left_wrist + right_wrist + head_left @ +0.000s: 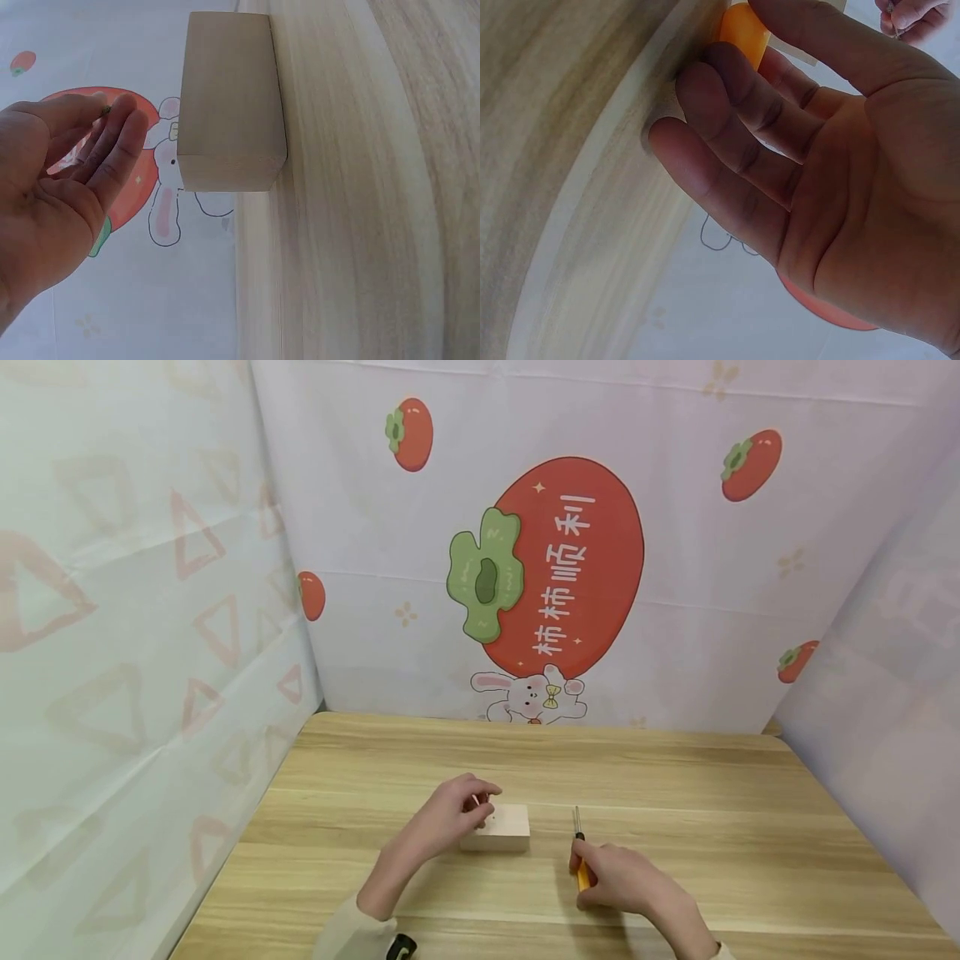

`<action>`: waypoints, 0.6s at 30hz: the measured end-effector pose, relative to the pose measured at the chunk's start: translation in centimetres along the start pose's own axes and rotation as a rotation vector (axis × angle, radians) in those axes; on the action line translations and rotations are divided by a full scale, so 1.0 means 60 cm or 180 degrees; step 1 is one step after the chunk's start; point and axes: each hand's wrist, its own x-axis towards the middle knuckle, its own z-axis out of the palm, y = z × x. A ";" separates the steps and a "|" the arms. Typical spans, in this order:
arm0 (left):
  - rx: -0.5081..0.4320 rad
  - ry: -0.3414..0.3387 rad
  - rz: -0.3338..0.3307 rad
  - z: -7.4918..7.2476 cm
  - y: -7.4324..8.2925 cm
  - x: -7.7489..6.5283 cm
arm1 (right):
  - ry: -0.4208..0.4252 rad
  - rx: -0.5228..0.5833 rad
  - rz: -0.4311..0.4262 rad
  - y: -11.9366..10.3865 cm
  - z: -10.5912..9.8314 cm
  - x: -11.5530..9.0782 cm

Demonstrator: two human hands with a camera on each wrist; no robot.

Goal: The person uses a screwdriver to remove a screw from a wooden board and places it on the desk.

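Note:
Over the left part of a pale wooden block (512, 821), my left hand (459, 808) pinches a small screw (890, 9) between thumb and fingertips. Only a tiny end of that screw shows in the left wrist view, and the hand there is apart from the block (231, 94). A small dark hole marks the block's top. To the right of the block, my right hand (621, 878) holds a screwdriver (582, 877) by its orange handle, thumb and fingers on either side. The metal shaft points away from me; in the right wrist view the fingers partly hide the orange handle (742, 34).
The block and screwdriver are on a wood-grain table (360, 893). A white cloth backdrop (360, 510) printed with persimmons and a rabbit rises behind its far edge. Cloth walls (150, 693) flank the left and right sides.

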 end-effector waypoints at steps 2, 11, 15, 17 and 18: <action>-0.0121 0.0027 -0.0016 -0.001 -0.002 -0.003 | 0.0001 -0.0001 0.0007 -0.001 0.000 0.000; -0.0454 0.0278 -0.0195 -0.014 -0.011 -0.016 | -0.0015 0.0002 0.0044 -0.004 -0.003 -0.001; -0.0639 0.0243 -0.0220 -0.021 -0.018 -0.023 | -0.0022 0.0006 0.0039 -0.004 -0.003 0.000; -0.0708 0.0233 -0.0204 -0.024 -0.020 -0.027 | -0.0026 0.0009 0.0034 -0.004 -0.003 0.000; -0.0715 0.0233 -0.0197 -0.026 -0.020 -0.029 | -0.0030 0.0010 0.0029 -0.004 -0.003 0.001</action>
